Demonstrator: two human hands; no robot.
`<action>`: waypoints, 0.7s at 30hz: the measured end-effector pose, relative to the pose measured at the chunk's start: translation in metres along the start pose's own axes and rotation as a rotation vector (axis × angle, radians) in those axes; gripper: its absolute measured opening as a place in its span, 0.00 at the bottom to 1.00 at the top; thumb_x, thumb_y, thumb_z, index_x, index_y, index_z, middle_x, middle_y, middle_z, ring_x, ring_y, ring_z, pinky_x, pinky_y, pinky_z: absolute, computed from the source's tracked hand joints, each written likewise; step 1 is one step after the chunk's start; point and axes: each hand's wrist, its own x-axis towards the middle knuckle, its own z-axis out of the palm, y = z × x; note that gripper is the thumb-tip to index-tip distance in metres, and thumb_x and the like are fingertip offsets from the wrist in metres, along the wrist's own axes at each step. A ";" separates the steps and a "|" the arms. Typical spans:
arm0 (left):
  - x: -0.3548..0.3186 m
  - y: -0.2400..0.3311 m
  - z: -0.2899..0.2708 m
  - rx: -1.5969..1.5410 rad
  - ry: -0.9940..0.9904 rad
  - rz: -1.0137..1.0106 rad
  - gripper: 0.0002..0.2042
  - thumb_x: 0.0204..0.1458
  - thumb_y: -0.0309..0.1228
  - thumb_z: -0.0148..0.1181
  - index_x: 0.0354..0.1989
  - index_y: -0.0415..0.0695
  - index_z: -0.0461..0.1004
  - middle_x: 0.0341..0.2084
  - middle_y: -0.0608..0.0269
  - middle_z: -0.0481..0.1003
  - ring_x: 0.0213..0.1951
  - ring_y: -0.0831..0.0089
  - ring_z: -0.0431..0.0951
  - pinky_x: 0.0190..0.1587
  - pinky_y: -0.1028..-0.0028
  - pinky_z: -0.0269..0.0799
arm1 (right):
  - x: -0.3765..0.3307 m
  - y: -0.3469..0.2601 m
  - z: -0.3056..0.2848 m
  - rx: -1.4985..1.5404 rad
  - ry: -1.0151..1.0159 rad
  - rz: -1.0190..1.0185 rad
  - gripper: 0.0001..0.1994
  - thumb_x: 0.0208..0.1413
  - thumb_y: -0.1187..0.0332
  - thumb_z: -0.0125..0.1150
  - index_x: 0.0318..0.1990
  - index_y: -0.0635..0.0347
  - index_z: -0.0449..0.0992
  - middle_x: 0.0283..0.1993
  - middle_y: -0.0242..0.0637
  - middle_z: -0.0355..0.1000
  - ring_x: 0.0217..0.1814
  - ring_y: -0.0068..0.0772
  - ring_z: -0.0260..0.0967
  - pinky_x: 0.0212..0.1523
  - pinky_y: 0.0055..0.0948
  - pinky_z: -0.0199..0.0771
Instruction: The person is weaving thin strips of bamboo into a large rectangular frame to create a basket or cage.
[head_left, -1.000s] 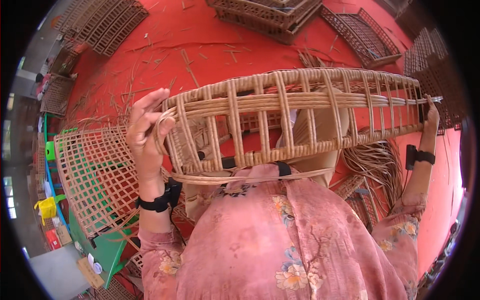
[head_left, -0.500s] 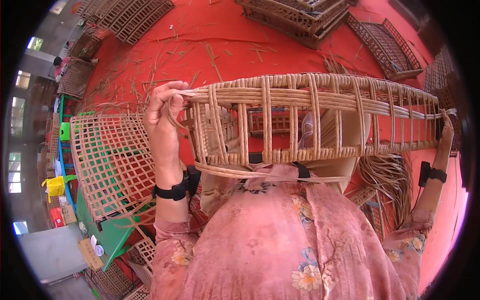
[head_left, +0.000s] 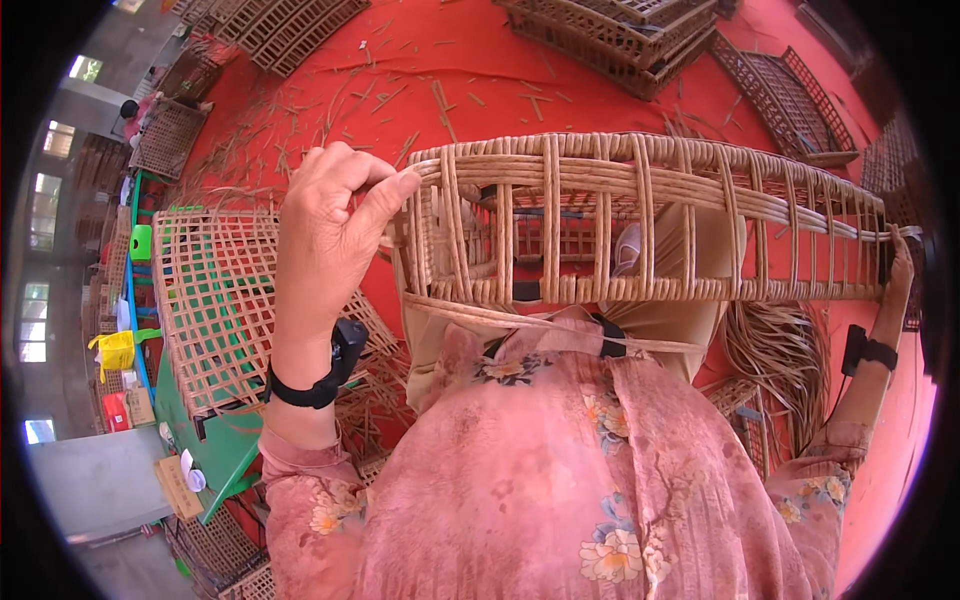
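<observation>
A long woven wicker basket (head_left: 575, 204) lies on its side across my lap, its open-slatted wall facing up. Several pale strands run lengthwise through its upright ribs. At its upper left corner my left hand (head_left: 335, 220) pinches a wicker strand between thumb and forefinger; the strand's end is hidden by the fingers. My right hand (head_left: 899, 268) grips the basket's far right end, its fingers partly out of sight behind the frame. Loose strands (head_left: 520, 322) trail from the lower left corner along the near rim.
A grid-woven panel (head_left: 225, 310) leans by a green table (head_left: 215, 440) at left. A bundle of loose strands (head_left: 780, 350) lies right of my knee. Stacked baskets (head_left: 610, 45) and a tray-like basket (head_left: 785, 100) stand on the red floor covering, among scattered offcuts.
My left hand has turned its back upward and its fingers have closed in at the basket's corner. The view has shifted slightly; my right hand keeps its place at the far end.
</observation>
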 end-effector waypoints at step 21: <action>0.020 -0.005 -0.004 -0.742 -0.316 -0.367 0.12 0.57 0.36 0.57 0.29 0.39 0.77 0.53 0.53 0.71 0.47 0.70 0.74 0.48 0.71 0.67 | -0.017 0.004 0.007 -0.062 -0.068 -0.071 0.20 0.66 0.61 0.42 0.58 0.64 0.71 0.65 0.40 0.64 0.68 0.29 0.58 0.68 0.28 0.54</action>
